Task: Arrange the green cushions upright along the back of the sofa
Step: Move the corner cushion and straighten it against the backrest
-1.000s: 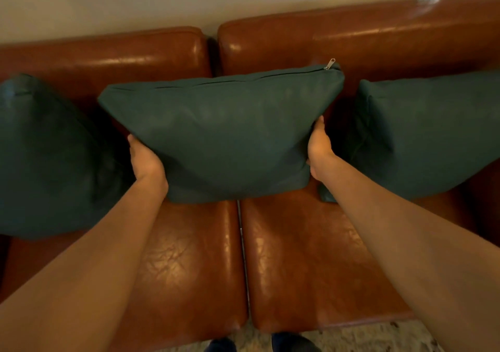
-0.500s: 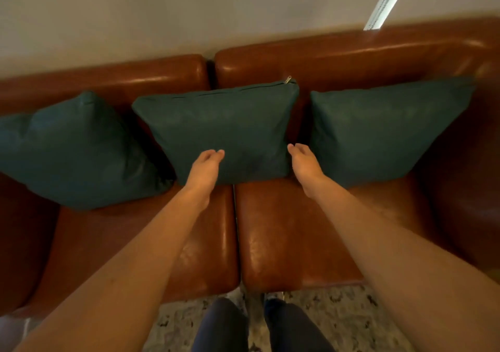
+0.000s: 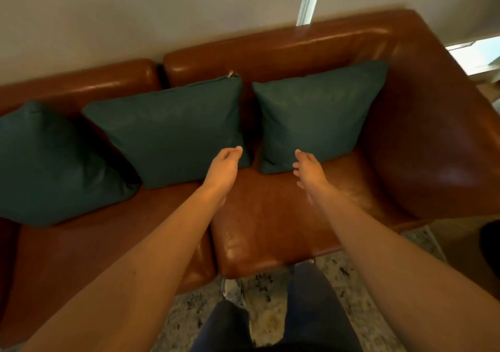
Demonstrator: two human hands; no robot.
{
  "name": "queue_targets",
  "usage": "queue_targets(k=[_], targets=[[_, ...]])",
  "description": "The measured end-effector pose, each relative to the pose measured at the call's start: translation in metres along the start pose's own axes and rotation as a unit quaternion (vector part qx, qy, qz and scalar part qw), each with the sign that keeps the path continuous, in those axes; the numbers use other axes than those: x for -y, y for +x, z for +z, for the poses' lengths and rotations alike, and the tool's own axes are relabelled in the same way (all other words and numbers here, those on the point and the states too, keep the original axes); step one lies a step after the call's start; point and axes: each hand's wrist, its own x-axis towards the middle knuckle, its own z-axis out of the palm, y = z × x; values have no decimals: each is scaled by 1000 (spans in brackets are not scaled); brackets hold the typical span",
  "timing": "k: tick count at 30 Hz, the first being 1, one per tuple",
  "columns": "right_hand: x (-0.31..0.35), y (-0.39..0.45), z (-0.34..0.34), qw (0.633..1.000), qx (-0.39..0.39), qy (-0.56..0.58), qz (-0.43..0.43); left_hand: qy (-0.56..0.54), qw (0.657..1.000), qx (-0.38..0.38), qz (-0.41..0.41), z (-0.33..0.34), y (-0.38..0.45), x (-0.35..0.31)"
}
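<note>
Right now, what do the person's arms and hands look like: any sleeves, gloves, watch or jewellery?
Both forearms are bare as far as the frame shows, with no sleeve in view. The left hand and right hand wear no gloves, and no watch, bracelet or ring shows at either wrist or on the visible fingers, though the image is slightly blurred. Below the arms, dark trousers are visible.

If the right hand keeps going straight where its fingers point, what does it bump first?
Probably the right-hand green cushion: the right hand points at its lower edge, though the depth between them is unclear.
</note>
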Motion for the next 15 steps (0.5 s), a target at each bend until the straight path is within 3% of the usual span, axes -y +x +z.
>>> queue_targets(k=[10,15], targets=[[39,105,-140,1000,17,-25,2,-90,992,-67,-63,138,48,-38],[61,166,-197,1000,7,-27,-7,-153,977,-120,-91,172,83,-48]])
